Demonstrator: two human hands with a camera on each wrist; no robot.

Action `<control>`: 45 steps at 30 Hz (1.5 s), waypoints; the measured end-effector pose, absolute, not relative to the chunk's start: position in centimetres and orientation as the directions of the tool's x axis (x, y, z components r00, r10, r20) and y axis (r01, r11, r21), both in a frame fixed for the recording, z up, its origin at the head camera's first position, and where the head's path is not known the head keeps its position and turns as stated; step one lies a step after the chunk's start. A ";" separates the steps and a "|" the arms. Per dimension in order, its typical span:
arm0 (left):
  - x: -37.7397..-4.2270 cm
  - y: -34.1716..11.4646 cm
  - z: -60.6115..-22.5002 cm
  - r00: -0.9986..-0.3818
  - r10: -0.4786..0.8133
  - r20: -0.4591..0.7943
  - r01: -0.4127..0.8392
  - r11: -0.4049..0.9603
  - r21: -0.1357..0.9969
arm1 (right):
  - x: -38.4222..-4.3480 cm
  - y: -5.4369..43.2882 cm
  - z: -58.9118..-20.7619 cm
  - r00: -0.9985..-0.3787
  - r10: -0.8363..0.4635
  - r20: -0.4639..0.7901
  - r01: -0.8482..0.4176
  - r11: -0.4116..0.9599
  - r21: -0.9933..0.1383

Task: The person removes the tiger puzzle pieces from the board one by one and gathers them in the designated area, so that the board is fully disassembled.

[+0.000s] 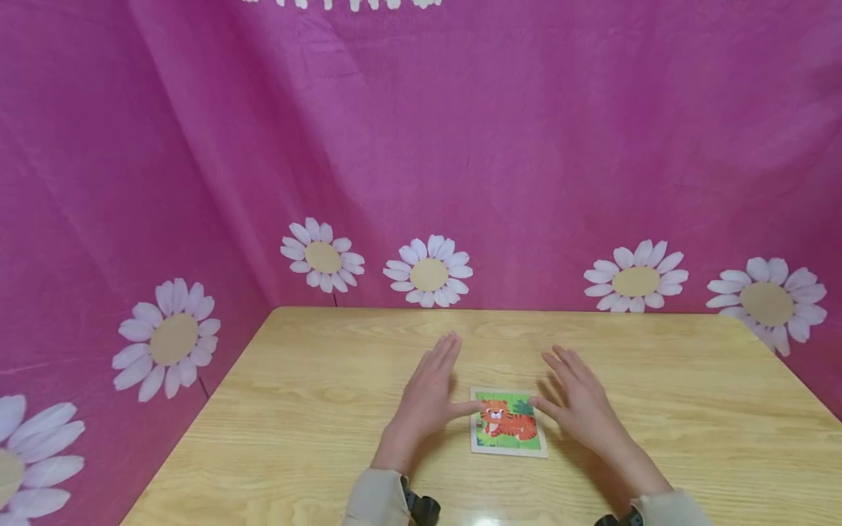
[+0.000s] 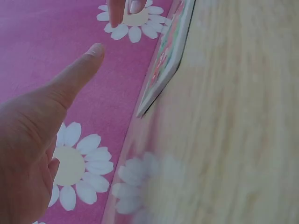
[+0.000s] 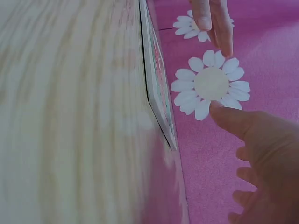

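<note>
A square tiger puzzle [image 1: 508,442] in a pale frame lies flat on the wooden table, its orange tiger picture filled in on a green ground. My left hand [image 1: 426,398] is held over the puzzle's left side, fingers straight and pointing away, the thumb stretched across its upper left edge in the head view. Over the right side, my right hand [image 1: 584,405] mirrors it, thumb reaching toward the puzzle's upper right corner. Both wrist views show the thumbs raised above the puzzle [image 2: 170,56], apart from its frame [image 3: 156,88]. Neither hand holds anything.
The light wooden table [image 1: 296,424] spreads around the puzzle on all sides. Behind it and along its left hangs a magenta curtain [image 1: 460,146] printed with white daisies. Dark wrist-worn devices [image 1: 421,504] sit at both sleeve cuffs.
</note>
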State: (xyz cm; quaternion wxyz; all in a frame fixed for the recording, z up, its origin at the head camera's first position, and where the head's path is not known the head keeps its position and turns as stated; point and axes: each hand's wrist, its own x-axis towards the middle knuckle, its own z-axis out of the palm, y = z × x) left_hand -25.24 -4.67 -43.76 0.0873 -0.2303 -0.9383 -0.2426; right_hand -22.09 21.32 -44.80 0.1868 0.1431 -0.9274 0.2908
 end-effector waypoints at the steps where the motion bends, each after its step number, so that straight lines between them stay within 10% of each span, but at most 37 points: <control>1: -25.2 -4.6 -43.8 -0.878 0.396 0.268 0.476 0.774 0.417 | -22.1 21.3 -44.8 -0.891 -0.165 0.422 -0.377 0.786 -0.489; 45: -24.2 -1.9 -46.2 -0.744 0.667 0.047 0.626 0.669 0.400 | -23.0 20.1 -45.6 -0.917 -0.302 0.261 -0.396 0.764 -0.509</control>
